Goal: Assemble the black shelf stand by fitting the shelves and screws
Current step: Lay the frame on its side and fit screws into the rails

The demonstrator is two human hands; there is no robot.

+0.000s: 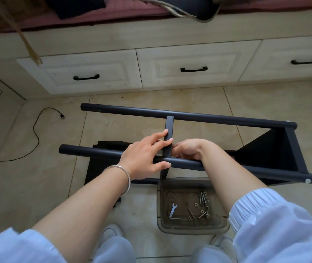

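Pale blue sleeves (276, 230) and grey-trousered knees (113, 247) are filling the bottom of the head view as a person is leaning over a black shelf stand (189, 141) lying on its side on a beige tiled floor (246, 103).

The stand's long axis is running left to right, slightly downhill to the right. Its two upper round posts are lying roughly parallel, the far post (189, 115) beyond the near post (94, 153), their open ends pointing left. One fitted shelf (269, 150) is standing at the right end. A narrow shelf edge (169, 137) is bridging the two posts near the middle.

The left hand (145, 155), a silver bangle (121, 177) on its wrist, is grasping across the near post and the shelf edge, fingers over the edge and thumb under the post. The right hand (187, 150) is curling its fingers against the right side of that edge; what it is pinching cannot be made out.

Just nearer, one clear plastic tray (193, 224) is holding one small spanner (172, 209) and several screws and nuts (201, 205), too jumbled to count. A flat black panel (98, 166) is lying under the posts.

Behind, three cream drawers (189, 67), each with one black handle, are lining the floor. One black cable (37, 133) is trailing at left.
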